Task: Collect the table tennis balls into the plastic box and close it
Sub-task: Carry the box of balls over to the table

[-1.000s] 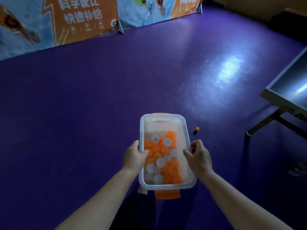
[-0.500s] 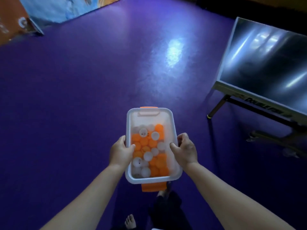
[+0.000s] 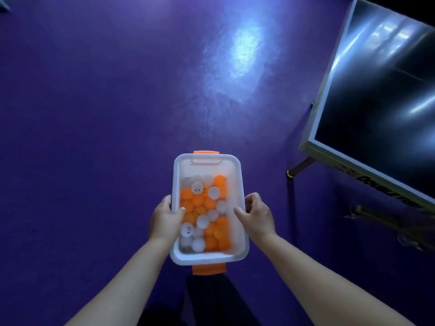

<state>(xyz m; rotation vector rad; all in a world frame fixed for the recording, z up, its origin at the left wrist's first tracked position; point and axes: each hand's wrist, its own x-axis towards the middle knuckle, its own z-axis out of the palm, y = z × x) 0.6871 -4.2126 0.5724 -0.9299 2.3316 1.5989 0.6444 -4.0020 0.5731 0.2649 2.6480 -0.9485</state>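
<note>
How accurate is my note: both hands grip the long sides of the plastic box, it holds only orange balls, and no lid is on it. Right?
Not quite. The head view shows white balls mixed with the orange balls in the plastic box. The rest stands: left hand and right hand grip its long sides, and no lid is on it.
</note>
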